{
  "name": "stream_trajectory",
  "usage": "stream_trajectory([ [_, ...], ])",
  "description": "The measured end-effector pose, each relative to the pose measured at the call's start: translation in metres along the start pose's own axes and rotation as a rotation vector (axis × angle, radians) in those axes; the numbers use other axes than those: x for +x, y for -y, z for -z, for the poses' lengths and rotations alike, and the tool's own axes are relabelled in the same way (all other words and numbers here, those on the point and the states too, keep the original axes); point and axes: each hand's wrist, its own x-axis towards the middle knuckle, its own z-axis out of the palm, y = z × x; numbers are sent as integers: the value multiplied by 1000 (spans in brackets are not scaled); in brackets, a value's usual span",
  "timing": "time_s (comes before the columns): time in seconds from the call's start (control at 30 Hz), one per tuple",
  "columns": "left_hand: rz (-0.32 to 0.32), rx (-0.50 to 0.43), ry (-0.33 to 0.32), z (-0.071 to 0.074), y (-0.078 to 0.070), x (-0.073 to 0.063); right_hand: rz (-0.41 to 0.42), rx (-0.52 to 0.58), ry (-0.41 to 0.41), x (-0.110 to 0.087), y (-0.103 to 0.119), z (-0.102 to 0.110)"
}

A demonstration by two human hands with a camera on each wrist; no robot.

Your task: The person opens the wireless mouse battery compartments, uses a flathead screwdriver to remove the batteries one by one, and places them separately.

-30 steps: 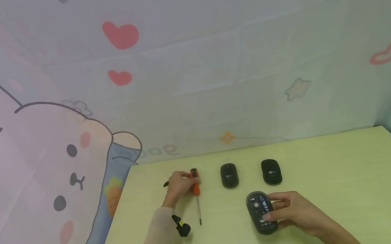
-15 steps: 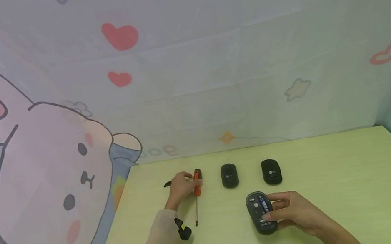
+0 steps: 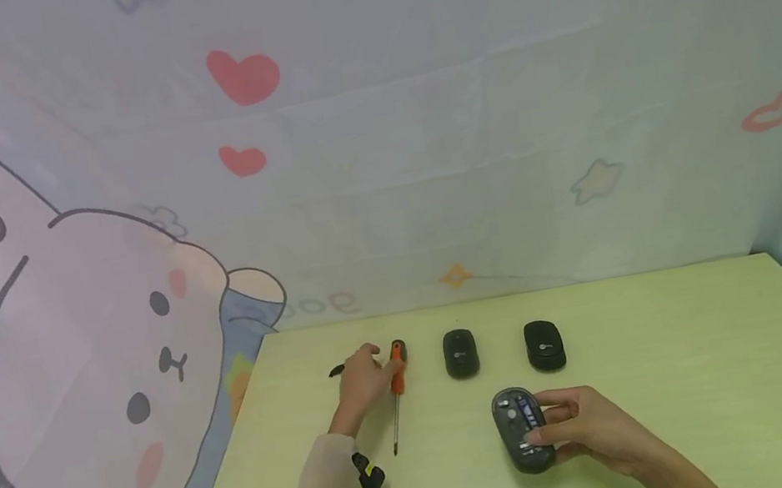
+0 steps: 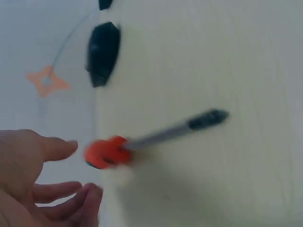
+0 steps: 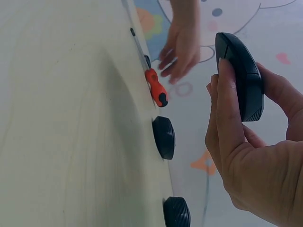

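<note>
My right hand (image 3: 591, 426) grips a dark computer mouse (image 3: 517, 430) above the table, thumb on one side and fingers on the other. Its underside faces the head camera, showing a slot with a blue-and-white strip inside. A screwdriver (image 3: 398, 411) with an orange-and-black handle lies on the table at the left, its shaft toward me. Over its handle is my left hand (image 3: 362, 385); in the left wrist view the loosely bent fingers (image 4: 59, 149) stand apart from the handle (image 4: 108, 152) and hold nothing. A small black object (image 3: 336, 370) pokes out beyond the left hand, mostly hidden.
Two black computer mice, one nearer the middle (image 3: 461, 354) and one to its right (image 3: 544, 346), rest near the back of the pale yellow table (image 3: 690, 368). A printed cloth (image 3: 387, 219) rises along the table's back edge. A small black device (image 3: 369, 473) is on the left sleeve.
The screwdriver's handle has shifted slightly right and its tip slightly left, so it lies more slanted. My left hand has come off the handle. The right hand and its mouse stay put.
</note>
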Motion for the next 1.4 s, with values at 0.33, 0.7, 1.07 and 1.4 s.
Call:
stream_trajectory([
  [0.33, -426, 92, -58, 14, -58, -61, 15, 4, 7, -1, 0, -1],
  [0.7, -722, 204, 27, 10, -96, -106, 10, -22, -22, 0, -1, -3],
  [1.07, -1017, 374, -4, -17, -108, -116, 38, -27, 1, -1, -1, -1],
  [1.4, -1101, 502, -56, -24, -106, -114, 47, -38, 13, -2, -2, -2],
])
